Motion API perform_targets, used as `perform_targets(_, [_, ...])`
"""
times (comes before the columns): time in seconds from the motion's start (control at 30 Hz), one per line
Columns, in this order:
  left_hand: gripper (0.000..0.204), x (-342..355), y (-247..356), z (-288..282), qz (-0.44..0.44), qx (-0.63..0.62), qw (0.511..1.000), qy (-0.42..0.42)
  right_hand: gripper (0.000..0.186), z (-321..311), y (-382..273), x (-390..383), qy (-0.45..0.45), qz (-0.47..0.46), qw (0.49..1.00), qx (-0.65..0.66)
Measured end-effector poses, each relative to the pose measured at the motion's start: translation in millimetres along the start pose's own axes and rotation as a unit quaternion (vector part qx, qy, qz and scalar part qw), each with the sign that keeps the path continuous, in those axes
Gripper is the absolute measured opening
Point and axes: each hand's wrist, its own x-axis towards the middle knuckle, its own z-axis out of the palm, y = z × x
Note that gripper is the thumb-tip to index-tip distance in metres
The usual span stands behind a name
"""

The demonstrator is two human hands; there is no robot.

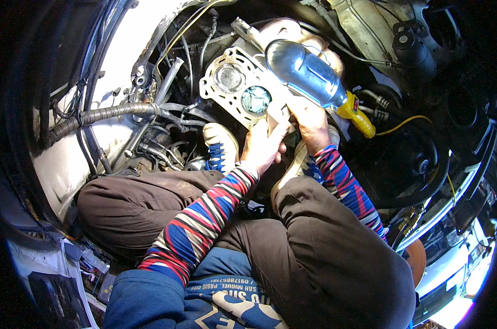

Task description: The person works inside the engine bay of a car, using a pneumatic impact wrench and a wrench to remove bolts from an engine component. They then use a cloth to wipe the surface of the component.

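Note:
An engine block (pixel 213 91) shows a piston crown (pixel 228 78) in one bore and a crumpled pale-teal material (pixel 256 100) in the other. My left hand (pixel 262 145) is closed on a small pale flat piece (pixel 277 114) at the block's near right corner. My right hand (pixel 309 122) pinches at the same piece from the right, its fingertips partly hidden. Just above my hands, a metal work lamp (pixel 303 71) with a yellow handle (pixel 358 115) lies across the block's right side.
I sit inside an engine bay, my shoes (pixel 220 142) below the block. A corrugated hose (pixel 119 111), pipes and wires run at the left. A dark canister (pixel 410 49) is at the upper right. A yellow cord (pixel 405 123) trails right from the lamp. Pale crumpled material (pixel 284 28) lies behind it.

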Motion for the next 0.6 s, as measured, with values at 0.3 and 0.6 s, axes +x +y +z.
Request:
perform_targets(0.3, [0.029, 18, -14, -15, 0.163, 0.204, 0.965, 0.040, 0.020, 6, -14, 10, -0.016, -0.148, 0.946, -0.288])
perform_targets(0.6, [0.035, 20, -7, -26, 0.202, 0.253, 0.946, 0.028, 0.028, 33, -34, 19, -0.020, -0.230, 0.878, -0.419])
